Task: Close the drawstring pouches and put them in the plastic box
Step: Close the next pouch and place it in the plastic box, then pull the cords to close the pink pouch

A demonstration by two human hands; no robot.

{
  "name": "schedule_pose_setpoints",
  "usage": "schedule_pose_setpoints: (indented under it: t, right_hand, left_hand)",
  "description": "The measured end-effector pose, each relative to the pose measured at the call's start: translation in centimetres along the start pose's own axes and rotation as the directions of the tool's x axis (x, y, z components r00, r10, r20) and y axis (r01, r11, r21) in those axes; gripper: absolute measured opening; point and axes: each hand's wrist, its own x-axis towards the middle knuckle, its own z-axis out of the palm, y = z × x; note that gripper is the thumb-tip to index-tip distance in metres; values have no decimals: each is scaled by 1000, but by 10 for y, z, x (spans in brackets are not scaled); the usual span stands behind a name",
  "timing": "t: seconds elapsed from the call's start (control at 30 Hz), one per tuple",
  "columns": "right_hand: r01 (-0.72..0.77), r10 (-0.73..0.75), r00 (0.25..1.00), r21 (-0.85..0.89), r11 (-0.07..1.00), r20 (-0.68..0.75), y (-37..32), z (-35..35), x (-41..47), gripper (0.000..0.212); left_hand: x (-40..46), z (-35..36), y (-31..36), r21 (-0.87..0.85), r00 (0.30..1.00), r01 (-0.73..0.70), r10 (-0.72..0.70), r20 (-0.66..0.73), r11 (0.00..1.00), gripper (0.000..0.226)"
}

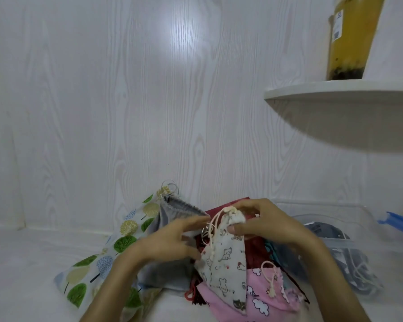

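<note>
white cat-print pouch (221,259) cinched shut, upright over piled pouches (263,296), left of clear plastic box (382,231).

no text can be read anywhere. the drink cup (349,38) on the shelf (335,94) bears a label (338,26), its print too blurred to read.

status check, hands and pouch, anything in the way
Right hand pinching neck of cat pouch. Left hand open, at its cords. Plastic box to the right, path clear.

Home corner: wood-grain wall panels (149,101), drink cup (349,38) on shelf (335,94).
</note>
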Motion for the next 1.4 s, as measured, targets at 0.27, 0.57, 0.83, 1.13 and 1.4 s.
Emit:
schedule_pose_setpoints:
  t: [0.27,0.57,0.83,1.13,1.4]
  right_hand:
    - [36,-20,999,355,934,-48,-26,-65,-12,36]
    - [251,-247,723,-88,964,-645,-4,-146,-55,31]
    - [-491,527,847,-480,727,-69,80,-152,-83,31]
    - [-357,255,932,-529,770,-258,42,-145,-74,26]
    - [-234,301,952,-494,837,59,6,-47,-66,29]
  left_hand:
    - [36,4,39,-153,995,13,-28,-95,988,36]
    - [125,53,139,16,831,-35,38,-554,999,14]
    - [151,110,126,465,988,-54,-18,150,884,38]
    - [106,75,112,218,971,-99,143,-194,971,40]
    - [40,103,37,348,999,32,-41,17,937,39]
